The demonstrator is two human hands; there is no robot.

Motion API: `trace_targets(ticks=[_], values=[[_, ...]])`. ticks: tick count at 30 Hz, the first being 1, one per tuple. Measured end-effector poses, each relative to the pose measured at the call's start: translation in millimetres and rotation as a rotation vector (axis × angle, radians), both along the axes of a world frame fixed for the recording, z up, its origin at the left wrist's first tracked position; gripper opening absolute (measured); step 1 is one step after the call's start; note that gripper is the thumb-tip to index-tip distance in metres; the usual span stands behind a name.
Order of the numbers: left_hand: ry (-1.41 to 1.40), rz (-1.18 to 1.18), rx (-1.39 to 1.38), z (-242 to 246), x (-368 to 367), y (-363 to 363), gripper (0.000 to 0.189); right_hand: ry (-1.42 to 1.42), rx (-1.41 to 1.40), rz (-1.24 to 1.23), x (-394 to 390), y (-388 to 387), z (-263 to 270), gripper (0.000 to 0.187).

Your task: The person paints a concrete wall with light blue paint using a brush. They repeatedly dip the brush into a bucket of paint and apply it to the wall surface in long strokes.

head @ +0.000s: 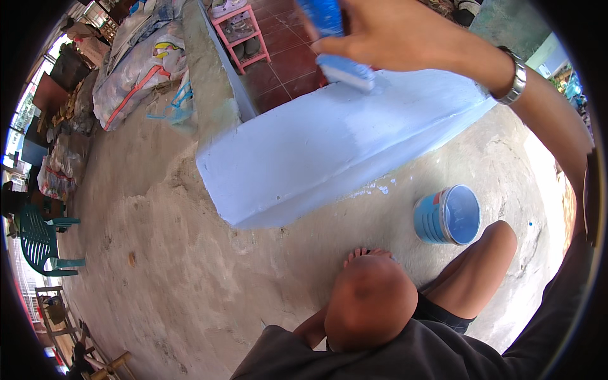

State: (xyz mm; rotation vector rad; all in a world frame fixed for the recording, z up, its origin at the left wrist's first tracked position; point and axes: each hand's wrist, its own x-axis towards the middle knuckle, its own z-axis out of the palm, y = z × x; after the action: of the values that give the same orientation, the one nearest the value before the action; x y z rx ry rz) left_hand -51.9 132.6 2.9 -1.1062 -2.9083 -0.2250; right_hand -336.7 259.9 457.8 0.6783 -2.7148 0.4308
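My right hand [384, 35], with a metal watch on its wrist, grips a blue-handled paint brush [324, 16]. The brush's pale, paint-covered head is at the inner top edge of a low wall or ledge [285, 156] coated light blue. Darker and lighter blue patches show on its surface. A blue paint bucket [429, 218] stands on the concrete floor to the right, its inside coated with light blue paint. My left forearm goes down behind my bent knee, and my left hand is hidden.
A pink shoe rack [242, 38] stands on red tiles [289, 61] beyond the ledge. Stuffed sacks [137, 85] lie at the upper left, a green plastic chair [38, 240] at the far left. Pale blue paint drips [382, 189] mark the concrete floor beside the ledge.
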Motion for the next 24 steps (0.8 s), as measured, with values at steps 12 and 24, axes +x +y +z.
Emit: trace_targets(ticks=[12, 24], values=[[-0.751, -0.047, 0.145, 10, -21, -2, 0.044, -0.340, -0.365, -0.285, 15, 33, 18, 0.014], [-0.277, -0.174, 0.523, -36, 37, -47, 0.037, 0.055, -0.075, -0.065, 1, 45, -13, 0.012]])
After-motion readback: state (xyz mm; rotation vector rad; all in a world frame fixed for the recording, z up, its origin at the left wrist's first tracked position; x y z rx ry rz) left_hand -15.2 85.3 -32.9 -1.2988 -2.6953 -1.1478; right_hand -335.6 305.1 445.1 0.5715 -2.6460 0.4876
